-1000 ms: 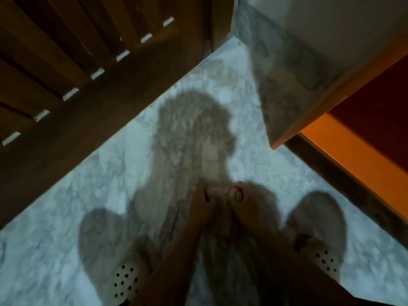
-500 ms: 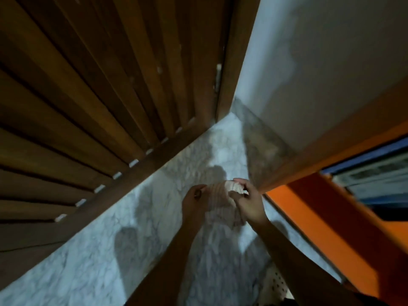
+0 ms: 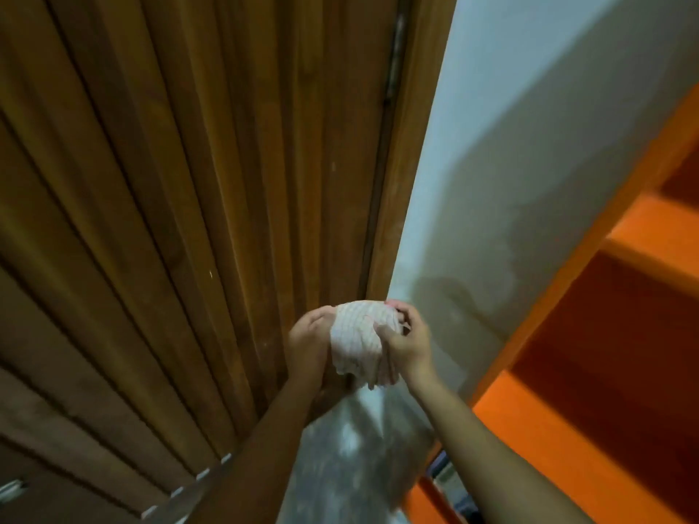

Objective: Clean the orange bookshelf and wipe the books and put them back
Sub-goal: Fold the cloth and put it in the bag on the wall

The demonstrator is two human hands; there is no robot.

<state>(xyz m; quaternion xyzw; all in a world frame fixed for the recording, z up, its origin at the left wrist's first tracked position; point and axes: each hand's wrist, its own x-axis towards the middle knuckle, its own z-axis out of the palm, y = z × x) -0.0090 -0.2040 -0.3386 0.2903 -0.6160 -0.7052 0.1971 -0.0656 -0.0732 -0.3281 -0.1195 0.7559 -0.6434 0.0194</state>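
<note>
A crumpled white cloth with thin stripes [image 3: 357, 336] sits bunched between both my hands at the centre of the view. My left hand [image 3: 308, 340] cups it from the left side. My right hand [image 3: 406, 340] grips its right edge with curled fingers and thumb. The orange bookshelf [image 3: 590, 334] runs along the right side, its shelves dark red inside and empty where I can see. A sliver of books [image 3: 454, 493] shows at the bottom right, mostly hidden by my right forearm.
A brown slatted wooden door [image 3: 189, 221] fills the left half, close to my left arm. A pale wall [image 3: 510, 164] stands between door frame and bookshelf. Marble floor [image 3: 340, 467] shows below my hands.
My view has tilted up from the floor and my feet to the door, wall and upper shelves. Both hands have risen with the cloth and bunched it tighter.
</note>
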